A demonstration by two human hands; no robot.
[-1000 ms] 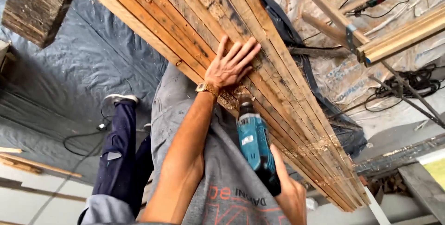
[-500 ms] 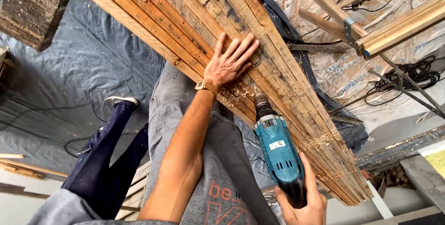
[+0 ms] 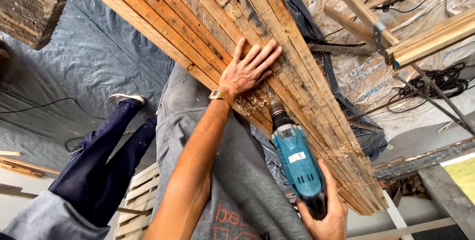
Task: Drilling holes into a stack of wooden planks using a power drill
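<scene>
A stack of long wooden slats (image 3: 208, 27) runs slantwise across the view, and everything here is placed against it. The left hand (image 3: 246, 72) lies flat on the slats' upper face about midway along, fingers spread apart and gripping nothing, a gold wristwatch (image 3: 220, 95) at the wrist just off the stack's near edge. Just beside that hand, toward the slats' lower end, a teal cordless drill (image 3: 298, 166) points its dark chuck into the wood; the right hand (image 3: 324, 215) is wrapped tight around the drill's grip, below the stack's near edge. A small white label sits on the side of the drill body, with a darker sticker below it. Pale sawdust (image 3: 252, 102) lies on the slats between the left hand and the chuck, and more is scattered farther down near the stack's lower end.

Under the slats' near edge are the person's grey trousers (image 3: 198, 121) and a grey shirt with orange lettering. Left of the stack, a dark blue trouser leg with a grey shoe (image 3: 126, 98) stands on a blue-grey tarpaulin (image 3: 84, 67), which offers open room on that side. Right of the stack lie a pale printed sheet (image 3: 366, 77), black cables (image 3: 435, 79) and a clamped wooden rail (image 3: 425, 40), crowding that edge.
</scene>
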